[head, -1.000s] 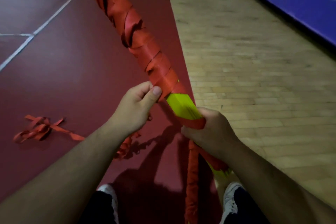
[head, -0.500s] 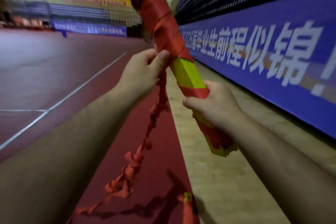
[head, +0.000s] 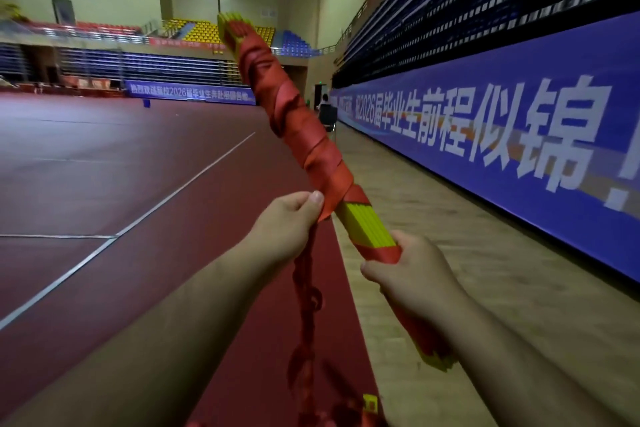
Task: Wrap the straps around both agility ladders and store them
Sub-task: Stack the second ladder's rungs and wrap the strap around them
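One bundled agility ladder of yellow-green flat plastic rungs (head: 363, 227) is held up in the air in front of the person, slanting from lower right to upper left. Most of its length is bound in one orange-red flat webbing strap (head: 294, 107) wound in overlapping spiral turns; the yellow rung ends show bare at the top, in a short band between the two hands, and again below the right wrist.

Two bare hands are in view. The right hand (head: 412, 274) is clenched around the lower part of the bundle, over a strip of red webbing. The left hand (head: 289, 220) pinches the free part of the strap between thumb and fingers, just beside the lowest wound turn, touching the webbing at the bundle's left edge. From that hand the loose, crumpled tail of the strap (head: 306, 305) hangs down towards the dark red sports floor (head: 104, 166), ending in a blurred heap at the bottom edge beside one small yellow piece (head: 370, 403).

A strip of pale wooden floor (head: 450, 236) runs on the right, alongside one long blue banner with white characters (head: 519, 121).
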